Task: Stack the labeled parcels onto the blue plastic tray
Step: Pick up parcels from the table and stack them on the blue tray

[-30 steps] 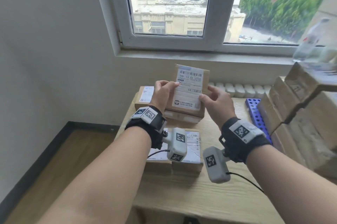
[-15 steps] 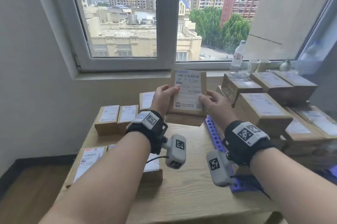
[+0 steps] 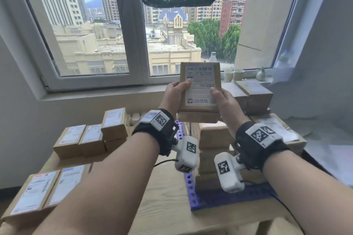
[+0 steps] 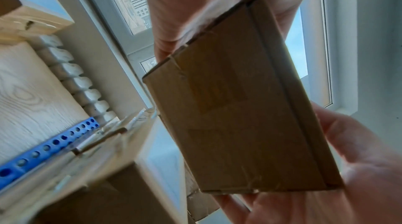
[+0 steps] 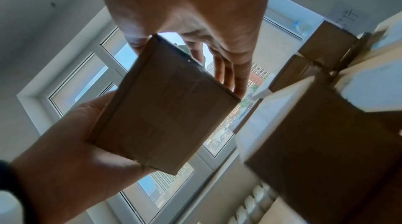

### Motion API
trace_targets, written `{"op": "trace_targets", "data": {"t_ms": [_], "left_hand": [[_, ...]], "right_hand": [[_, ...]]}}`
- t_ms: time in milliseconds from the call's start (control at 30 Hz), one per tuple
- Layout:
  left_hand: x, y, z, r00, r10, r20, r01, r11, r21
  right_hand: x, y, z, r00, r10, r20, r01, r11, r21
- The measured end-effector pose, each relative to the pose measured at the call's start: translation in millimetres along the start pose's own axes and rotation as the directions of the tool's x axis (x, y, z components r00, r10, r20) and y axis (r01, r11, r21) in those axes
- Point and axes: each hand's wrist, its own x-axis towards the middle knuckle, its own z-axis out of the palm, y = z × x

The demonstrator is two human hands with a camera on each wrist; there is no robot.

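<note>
Both hands are up in front of the window [image 3: 91, 24] holding one small cardboard parcel [image 3: 200, 86] between them, label side facing the camera. The left hand [image 3: 174, 94] has its thumb on the label and its fingers [image 4: 165, 45] wrapped behind the left edge; the right hand [image 3: 224, 101] does the same on the right edge, thumb on the front, fingers [image 5: 230, 73] spread along the back. So both hands are closed around the box, not loose. The wrist views show the plain brown underside of it, tilted.

The parcel is in the air, above a stack of other parcels [image 3: 214, 137] that sits on the blue plastic tray [image 3: 191, 192]. The tray has a perforated rim and lies on the right part of the wooden desk [image 3: 164, 196]. Can't tell from the head view whether the held box touches the top of the stack or just hovers right above it; the left wrist view shows a gap beside it.

More boxes sit further right and back [image 3: 256, 93], piled up near the windowsill. On the left side of the desk there's a row of three labelled parcels [image 3: 89, 139], one propped higher than the others, and two flatter ones [image 3: 44, 190] near the front-left corner. A couple of paper cups [image 3: 234, 75] and a small vase [image 3: 260, 74] stand on the sill. A white radiator [image 4: 78, 79] runs along the wall behind the desk.
</note>
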Motion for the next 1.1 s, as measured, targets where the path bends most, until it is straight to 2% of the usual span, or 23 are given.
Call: {"op": "trace_targets", "data": {"t_ms": [267, 367, 467, 567, 700, 733, 800, 867, 900, 1000, 1100], "left_hand": [[17.8, -14.8, 119.3, 0.999, 0.05, -0.018, -0.049, 0.998, 0.046], [21.1, -26.9, 154.9, 0.998, 0.062, -0.016, -0.059, 0.988, 0.14], [23.3, -41.3, 173.9, 0.998, 0.066, -0.017, -0.058, 0.95, 0.307], [26.0, -53.8, 169.6, 0.988, 0.112, -0.11, -0.035, 0.841, 0.54], [27.0, -68.4, 147.2, 0.952, 0.156, -0.265, 0.093, 0.675, 0.732], [28.3, -72.4, 144.4, 0.95, 0.162, -0.266, 0.115, 0.613, 0.782], [32.6, -79.9, 141.6, 0.955, 0.147, -0.259, 0.174, 0.432, 0.885], [34.5, -84.9, 140.3, 0.951, 0.069, -0.302, 0.269, 0.299, 0.916], [33.9, -86.3, 140.1, 0.942, 0.032, -0.335, 0.314, 0.275, 0.909], [31.5, -89.1, 139.0, 0.916, -0.057, -0.398, 0.398, 0.276, 0.875], [31.2, -91.8, 140.5, 0.901, -0.079, -0.426, 0.433, 0.216, 0.875]], "right_hand": [[33.2, 0.9, -120.8, 1.0, -0.023, -0.008, 0.023, 0.999, 0.025], [39.1, 9.6, -156.0, 1.0, 0.018, 0.003, -0.018, 0.998, 0.067], [45.8, 23.2, -180.4, 0.998, 0.059, 0.025, -0.061, 0.996, 0.069], [59.5, 48.8, -192.4, 0.991, 0.132, 0.022, -0.132, 0.991, 0.011], [76.4, 83.7, -191.7, 0.972, 0.232, 0.045, -0.23, 0.973, -0.031], [76.1, 86.8, -189.0, 0.965, 0.257, 0.048, -0.255, 0.966, -0.039], [75.4, 92.5, -183.3, 0.951, 0.303, 0.065, -0.3, 0.953, -0.049], [74.2, 96.2, -178.9, 0.942, 0.328, 0.066, -0.323, 0.943, -0.079], [76.5, 100.4, -177.6, 0.939, 0.338, 0.061, -0.333, 0.939, -0.087], [80.1, 104.0, -177.2, 0.925, 0.376, 0.057, -0.366, 0.922, -0.128], [87.0, 110.4, -175.6, 0.913, 0.405, 0.057, -0.391, 0.906, -0.162]]}}
